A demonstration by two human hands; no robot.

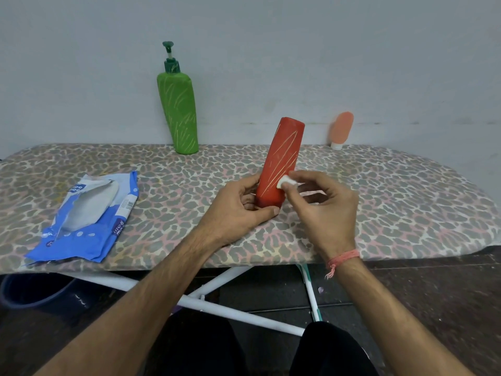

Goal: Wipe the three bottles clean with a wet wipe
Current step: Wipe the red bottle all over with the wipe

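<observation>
Head view, so you're looking down at both hands over an ironing board (393,191) with a leopard-print cover, which fills most of the shot. Next biggest thing is the blue wipe pack (86,210) lying open at about 9 o'clock. Then the green pump bottle (180,112) standing at 12 o'clock against the wall, with pale scribble lines on it. The red bottle (279,161) is dead centre, standing on the board and leaning a bit to the right, also covered in pale streaks. A small peach bottle (342,129) stands cap-down at roughly 2 o'clock, well apart from the rest.

Left hand (241,210) has its fingers and thumb curled around the bottom of the red bottle, holding it steady. Right hand (322,204) pinches a small balled-up wet wipe (284,182) between thumb and fingertips, pressed on the bottle's lower right side.

What I'd worry about: that wad is tiny and the streaks run nearly the full height, so it could easily just smear them or miss some. Also, the bottle is only held at the base, so a hard rub higher up might tip it.
</observation>
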